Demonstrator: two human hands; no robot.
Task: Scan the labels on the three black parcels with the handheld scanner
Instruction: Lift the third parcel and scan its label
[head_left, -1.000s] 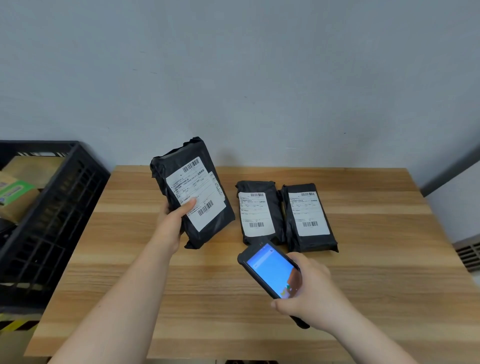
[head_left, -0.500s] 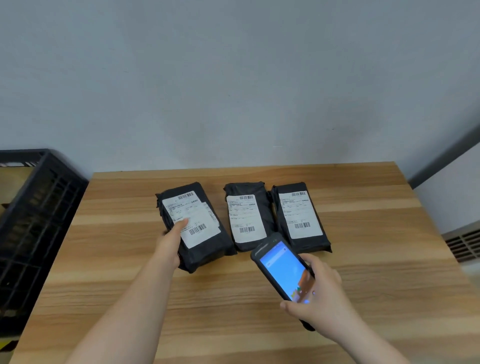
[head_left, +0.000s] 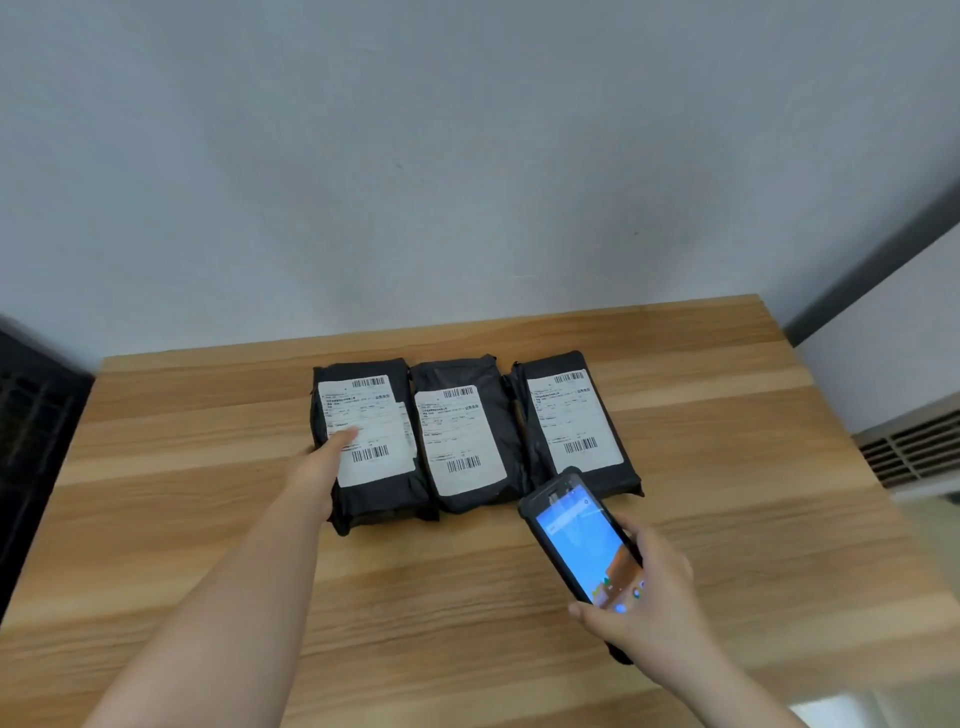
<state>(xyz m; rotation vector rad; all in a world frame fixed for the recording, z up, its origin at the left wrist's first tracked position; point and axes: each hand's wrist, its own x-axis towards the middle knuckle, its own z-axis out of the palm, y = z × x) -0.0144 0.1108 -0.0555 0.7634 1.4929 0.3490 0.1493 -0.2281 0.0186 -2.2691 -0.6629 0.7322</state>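
Note:
Three black parcels with white barcode labels lie side by side on the wooden table (head_left: 727, 519): the left parcel (head_left: 384, 493), the middle parcel (head_left: 467, 374) and the right parcel (head_left: 576, 415). My left hand (head_left: 322, 467) grips the left parcel at its left edge, thumb pressed on the label. My right hand (head_left: 649, 603) holds the handheld scanner (head_left: 576, 535), black with a lit blue screen. Its top end sits over the near end of the right parcel.
A black plastic crate (head_left: 31, 415) stands at the left edge of the table. A grey wall rises behind the table. A white unit with vent slats (head_left: 914, 447) sits to the right.
My left hand lowered the left parcel from the air onto the table and straightened it beside the others. The scanner moved right, toward the right parcel.

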